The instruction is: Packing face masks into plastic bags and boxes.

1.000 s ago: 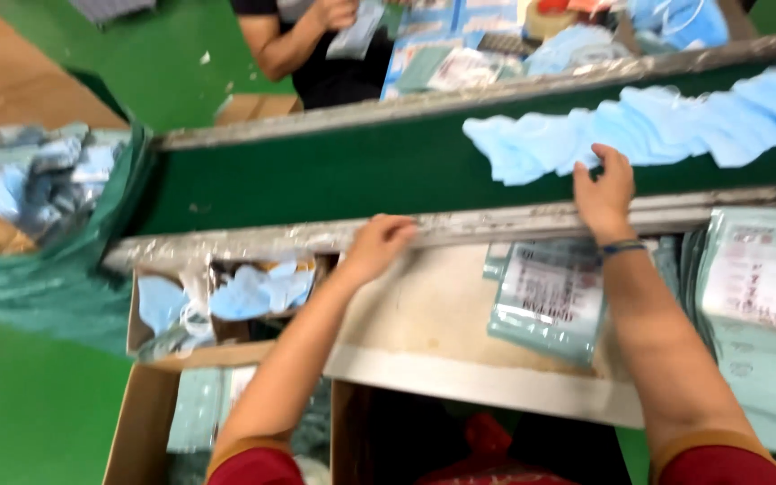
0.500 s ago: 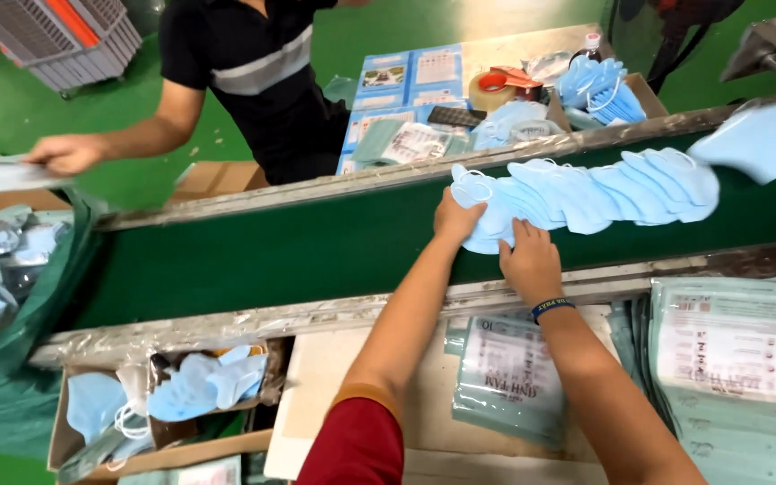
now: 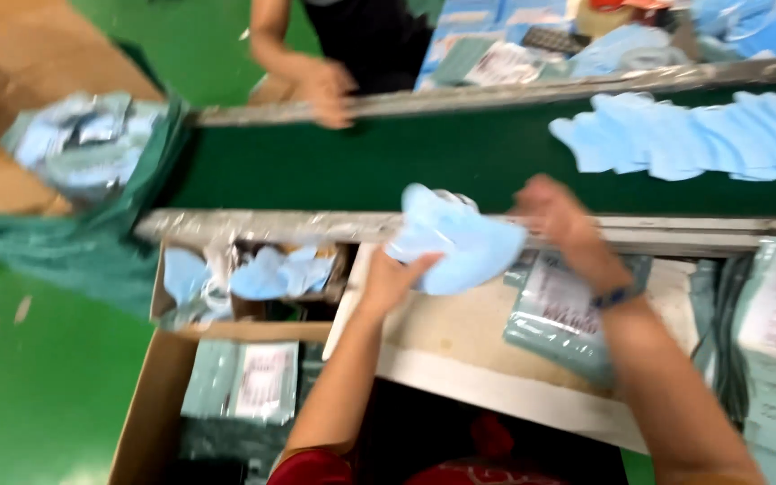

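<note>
My left hand [image 3: 394,280] grips a stack of blue face masks [image 3: 455,238]; right hand [image 3: 557,216] blurred beside it, fingers' closure unclear, above the green conveyor belt [image 3: 361,166]

Green conveyor belt [image 3: 388,166] with a row of blue masks [image 3: 702,135] at its right end. Cardboard box [image 3: 253,278] of loose masks below its near rail. Sealed packets [image 3: 559,314] on the bench [image 3: 460,332]. Co-worker's hand [image 3: 325,90] on far rail.
</note>
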